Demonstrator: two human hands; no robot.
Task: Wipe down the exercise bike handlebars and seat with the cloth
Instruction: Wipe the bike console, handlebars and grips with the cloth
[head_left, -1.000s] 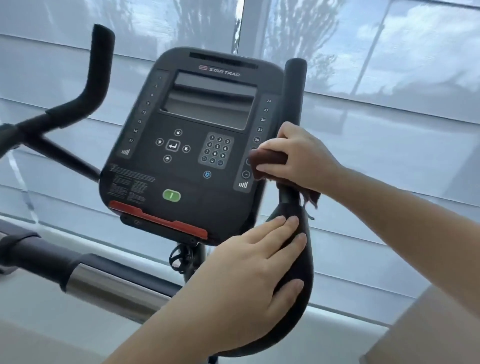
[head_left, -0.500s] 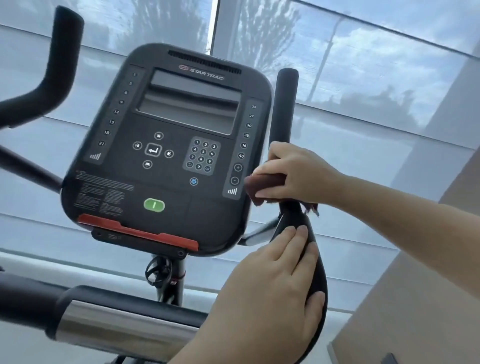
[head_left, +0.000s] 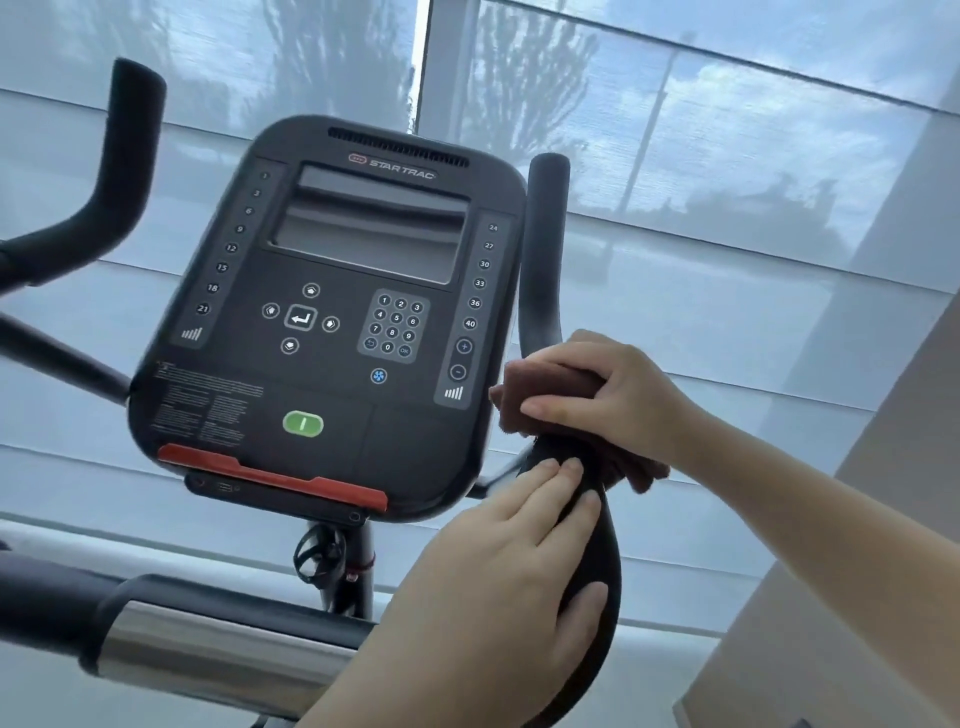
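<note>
Looking down at the bike, I see my right hand (head_left: 613, 395) closed around the brown cloth (head_left: 550, 384), which is wrapped on the right handlebar (head_left: 543, 244) just where the upright grip bends into the wide lower pad. Fingers curl over the front of the cloth; a loose corner hangs out below the wrist on the right side. My left hand (head_left: 498, 587) lies nearer, fingers mostly straight and laid flat against the black pad (head_left: 605, 551) of the same handlebar, thumb pressed on the pad's near edge. It holds nothing but the pad itself. The fingertips of this hand sit just below the cloth, nearly touching it.

Left of both hands is the console (head_left: 332, 322), dark, with a blank screen, a number keypad, a green button (head_left: 303, 424) low on its face and a red strip (head_left: 270, 475) along the bottom edge. The left handlebar (head_left: 111, 171) rises at far left, untouched. A chrome and black bar (head_left: 208, 644) crosses the near left. Beyond everything is a window (head_left: 727, 208) with a translucent blind. The seat is out of view.
</note>
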